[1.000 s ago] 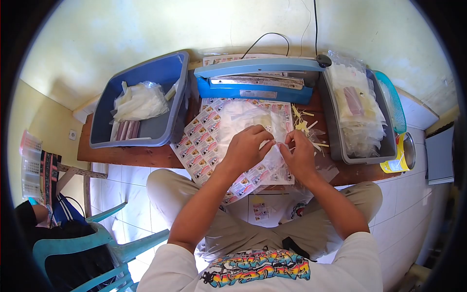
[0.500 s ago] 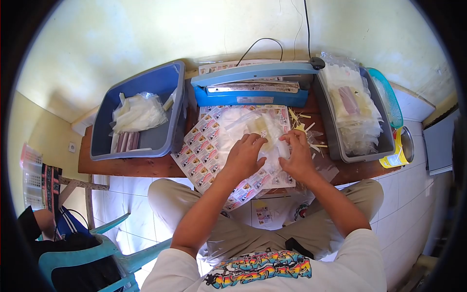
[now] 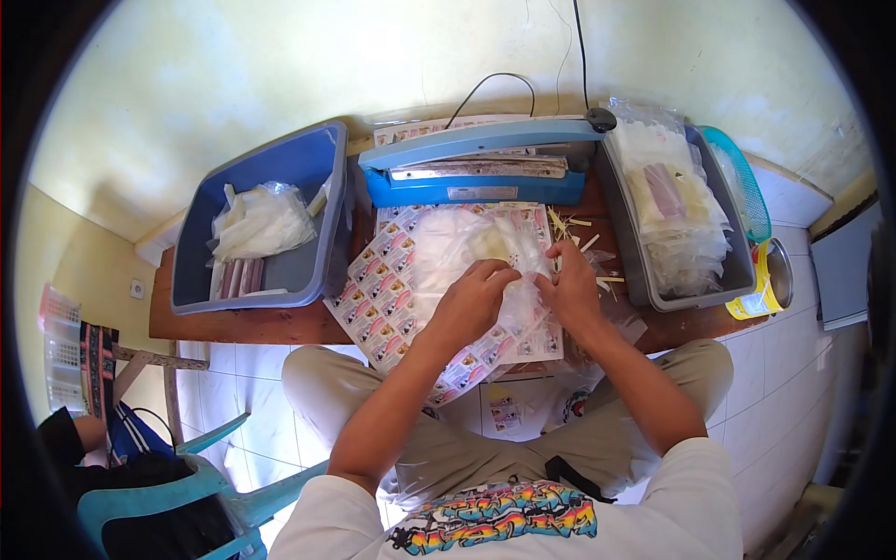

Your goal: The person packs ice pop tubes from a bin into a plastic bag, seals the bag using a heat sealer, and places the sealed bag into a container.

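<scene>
Worktop with clear packaging, seen from the worker's head. At the centre, a clear plastic bag with pale contents lies on further pale plastic film, directly in front of the seated worker. The two hands are near each other but apart: the left hand reaches the near left part of the bag with fingers curled, and the right hand is at its right edge, thumb and fingers bent. Because the film is transparent and the fingers cover its edge, it cannot be told whether either hand actually pinches it.

Beneath the film, printed sheets of repeated small labels cover the middle of the wooden surface, one corner overhanging its front edge. Thin yellowish strips are scattered just beyond the right hand. Behind the sheets stands a blue device with a long lever arm and a metal strip.

To the left, a blue-grey tub contains bundled translucent bags and mauve rod-shaped pieces. To the right, a grey tub holds a heap of filled clear bags, the uppermost showing a mauve piece. Beyond it are a turquoise basket and a yellow tin.

At the lower left, a turquoise chair stands on the tiled floor.
</scene>
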A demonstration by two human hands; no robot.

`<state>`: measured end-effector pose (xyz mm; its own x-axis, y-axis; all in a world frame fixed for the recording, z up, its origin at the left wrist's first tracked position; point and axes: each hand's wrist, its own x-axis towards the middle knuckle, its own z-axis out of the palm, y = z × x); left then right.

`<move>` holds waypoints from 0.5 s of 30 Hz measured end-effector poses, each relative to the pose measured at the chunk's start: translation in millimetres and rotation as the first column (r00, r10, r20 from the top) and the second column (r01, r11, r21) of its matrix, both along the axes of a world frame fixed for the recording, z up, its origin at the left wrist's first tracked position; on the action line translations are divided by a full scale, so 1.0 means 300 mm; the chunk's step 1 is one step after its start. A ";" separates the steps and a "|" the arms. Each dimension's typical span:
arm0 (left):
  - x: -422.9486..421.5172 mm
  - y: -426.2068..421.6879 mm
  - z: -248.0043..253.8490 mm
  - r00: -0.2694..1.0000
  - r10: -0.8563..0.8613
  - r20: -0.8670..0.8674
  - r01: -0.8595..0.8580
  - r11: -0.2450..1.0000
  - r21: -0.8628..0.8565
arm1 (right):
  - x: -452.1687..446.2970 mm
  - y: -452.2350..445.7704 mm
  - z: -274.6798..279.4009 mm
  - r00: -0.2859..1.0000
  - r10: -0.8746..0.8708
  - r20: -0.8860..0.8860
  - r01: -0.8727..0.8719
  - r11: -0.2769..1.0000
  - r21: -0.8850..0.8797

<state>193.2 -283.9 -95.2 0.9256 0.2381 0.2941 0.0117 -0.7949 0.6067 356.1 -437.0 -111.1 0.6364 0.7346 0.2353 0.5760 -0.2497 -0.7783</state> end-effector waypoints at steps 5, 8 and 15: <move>-0.021 -0.012 0.017 0.992 0.089 -0.091 -0.081 0.993 0.086 | 0.019 0.008 0.001 1.000 -0.021 -0.012 0.021 1.000 0.000; -0.023 -0.010 0.022 0.966 0.200 -0.162 -0.180 0.975 0.134 | 0.010 0.002 0.060 0.999 -0.035 -0.005 0.033 0.972 -0.233; -0.034 0.010 -0.038 0.942 0.309 -0.129 -0.287 0.944 0.163 | 0.001 -0.018 0.047 0.981 0.164 0.104 -0.155 0.984 -0.092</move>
<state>183.0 -281.0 -106.7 0.8547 0.4760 0.2071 0.3434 -0.8176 0.4622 356.4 -442.5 -97.1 0.4828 0.8445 0.2317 0.6952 -0.2087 -0.6879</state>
